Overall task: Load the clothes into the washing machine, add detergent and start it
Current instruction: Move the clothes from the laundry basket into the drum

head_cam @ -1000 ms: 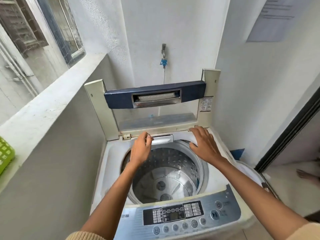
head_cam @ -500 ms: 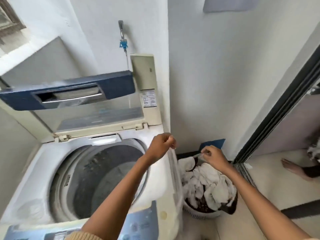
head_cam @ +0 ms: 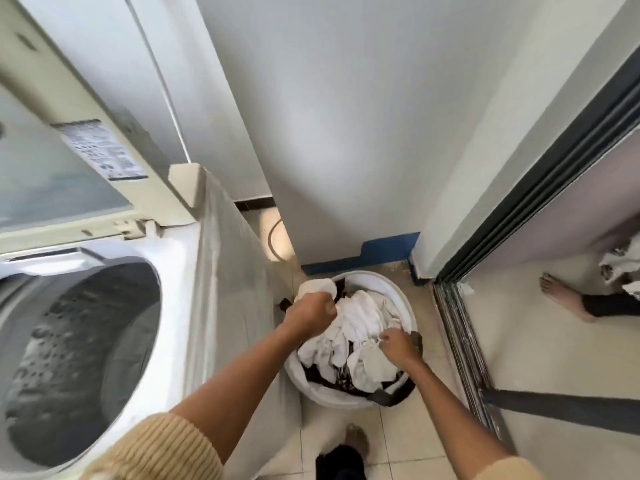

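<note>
While left hand (head_cam: 310, 315) and right hand (head_cam: 398, 346) clutch clothes (head_cam: 360, 320) in basket (head_cam: 374, 280) | washing machine (head_cam: 225, 289) beside | lid (head_cam: 52, 168) up

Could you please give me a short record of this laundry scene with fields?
washing machine: lid raised, beside the basket
drum: no clothes visible inside
basket: on the floor, holding white and dark clothes
left hand: grips a white cloth at the basket's rim
right hand: pinches the clothes in the basket
</note>
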`<state>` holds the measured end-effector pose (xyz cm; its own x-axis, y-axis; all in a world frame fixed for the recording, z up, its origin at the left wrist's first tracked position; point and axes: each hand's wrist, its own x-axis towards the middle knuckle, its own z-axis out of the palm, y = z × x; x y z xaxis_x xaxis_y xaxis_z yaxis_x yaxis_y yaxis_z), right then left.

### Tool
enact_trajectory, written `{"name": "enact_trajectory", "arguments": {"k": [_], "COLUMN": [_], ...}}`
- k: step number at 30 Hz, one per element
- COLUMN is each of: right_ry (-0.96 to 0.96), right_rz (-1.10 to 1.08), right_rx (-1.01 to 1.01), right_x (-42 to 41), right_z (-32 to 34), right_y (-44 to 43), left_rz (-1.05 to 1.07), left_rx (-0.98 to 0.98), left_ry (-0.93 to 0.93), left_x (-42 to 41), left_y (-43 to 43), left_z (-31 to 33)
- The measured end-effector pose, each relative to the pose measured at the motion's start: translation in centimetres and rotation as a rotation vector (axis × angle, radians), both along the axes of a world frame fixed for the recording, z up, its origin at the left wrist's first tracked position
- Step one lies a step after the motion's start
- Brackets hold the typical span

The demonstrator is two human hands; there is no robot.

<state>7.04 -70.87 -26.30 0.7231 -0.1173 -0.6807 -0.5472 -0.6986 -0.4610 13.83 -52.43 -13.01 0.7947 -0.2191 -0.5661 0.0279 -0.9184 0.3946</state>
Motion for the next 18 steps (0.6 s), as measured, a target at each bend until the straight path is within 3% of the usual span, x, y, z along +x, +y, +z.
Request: {"name": "enact_trajectory", "arguments": {"k": [5, 9, 12, 18], "right_ry": [0.033, 0.013, 0.111, 0.023], "right_rz": [0.067, -0.008, -0.067, -0.167], "right_rx": [0.048, 0.105, 0.205, 0.25], "right_x": [3.0, 5.6, 5.8, 4.6], "right_z": [-6.5, -10.2, -12.5, -9.9], "right_y": [1.8, 3.1, 3.5, 3.3], "left_rz": [-0.067, -0.135, -0.193, -0.305], "left_rx": [0.089, 0.171, 0.207, 0.259], "left_ry": [0.136, 0.229, 0.313, 0.391], "left_x": [1.6, 2.2, 2.2, 1.9], "left_y": [0.2, 0.8, 0.9, 1.1], "left_z": [-6.5, -9.8, -10.6, -8.7]}}
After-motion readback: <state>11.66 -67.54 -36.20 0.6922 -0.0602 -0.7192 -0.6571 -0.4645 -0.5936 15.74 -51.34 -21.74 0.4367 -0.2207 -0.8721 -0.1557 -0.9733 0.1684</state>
